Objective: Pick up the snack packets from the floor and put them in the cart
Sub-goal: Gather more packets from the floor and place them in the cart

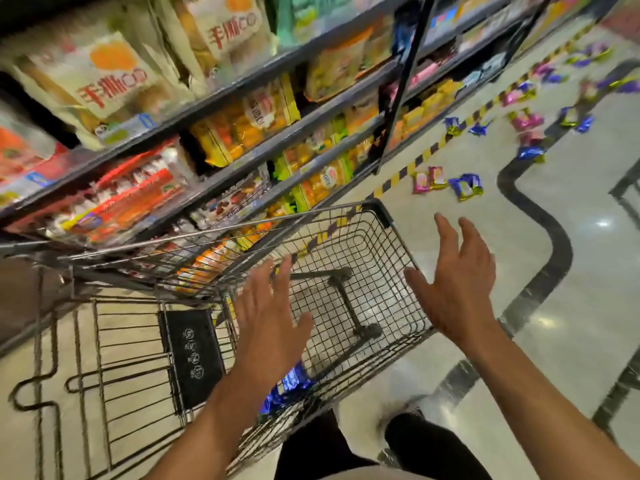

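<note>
Shiny foil snack packets (465, 186), purple-blue and pink, are scattered all down the floor (571, 209) along the yellow-and-black tape line (426, 154), like a box got tipped over. Counting is rough because everything's blurry: four sit in the nearest clump just past the cart's front corner, then I'd guess fifteen or more strung out farther up the aisle. At least one blue packet (291, 386) is already lying in the cart (391, 233), down at the near end of the basket, partly hidden behind the left forearm.

Both hands are empty. Left hand (266, 317) hangs over the basket with fingers spread flat, right hand (457, 289) is spread open just outside the right rim, holding nothing. Looks to me like someone who's between trips, heading for the next batch.

One cart, parked close alongside the shelves (221, 109), which keeps it out of the mess but near the closest packets. Four shelf levels that I can see, crammed with bagged snacks.
</note>
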Tool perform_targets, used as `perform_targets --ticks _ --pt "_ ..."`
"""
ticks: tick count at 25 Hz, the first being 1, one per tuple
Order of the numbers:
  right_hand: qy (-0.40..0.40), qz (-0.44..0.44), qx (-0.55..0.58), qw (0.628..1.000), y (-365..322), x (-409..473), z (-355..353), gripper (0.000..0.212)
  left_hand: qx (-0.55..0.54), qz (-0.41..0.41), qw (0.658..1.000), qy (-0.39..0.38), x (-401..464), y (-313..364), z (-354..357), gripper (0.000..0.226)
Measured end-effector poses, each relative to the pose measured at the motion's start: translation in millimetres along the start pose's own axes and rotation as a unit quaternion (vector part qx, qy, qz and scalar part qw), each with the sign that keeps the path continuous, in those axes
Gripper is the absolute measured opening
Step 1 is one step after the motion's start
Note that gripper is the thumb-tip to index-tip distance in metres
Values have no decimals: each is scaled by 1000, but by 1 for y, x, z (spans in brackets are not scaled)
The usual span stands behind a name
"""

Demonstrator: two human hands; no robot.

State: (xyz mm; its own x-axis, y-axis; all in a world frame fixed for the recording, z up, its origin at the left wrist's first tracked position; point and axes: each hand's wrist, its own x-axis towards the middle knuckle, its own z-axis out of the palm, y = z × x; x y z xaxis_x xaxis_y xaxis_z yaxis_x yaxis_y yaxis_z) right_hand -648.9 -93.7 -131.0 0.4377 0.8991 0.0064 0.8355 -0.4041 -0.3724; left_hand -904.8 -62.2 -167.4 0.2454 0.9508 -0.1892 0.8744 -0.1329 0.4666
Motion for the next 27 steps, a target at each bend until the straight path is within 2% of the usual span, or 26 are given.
perform_targets --ticks 5,9,13,18,24,27 --pt "53 6 -24 998 105 9 -73 89 26 22 999 -19 -8 108 23 95" --pt "97 48 -24 994 206 -4 -116 91 90 111 990 -4 -7 205 58 93" --pt "114 103 -78 985 291 -27 -145 96 125 203 971 -10 -3 304 110 93" --pt "104 167 -99 975 358 -50 -171 96 150 267 951 -49 2 388 143 94" --pt "105 244 -138 954 417 -51 -193 86 220 370 902 -19 38 454 181 92" --pt "84 265 -140 950 439 -25 -202 87 222 389 894 -22 70 485 204 92"
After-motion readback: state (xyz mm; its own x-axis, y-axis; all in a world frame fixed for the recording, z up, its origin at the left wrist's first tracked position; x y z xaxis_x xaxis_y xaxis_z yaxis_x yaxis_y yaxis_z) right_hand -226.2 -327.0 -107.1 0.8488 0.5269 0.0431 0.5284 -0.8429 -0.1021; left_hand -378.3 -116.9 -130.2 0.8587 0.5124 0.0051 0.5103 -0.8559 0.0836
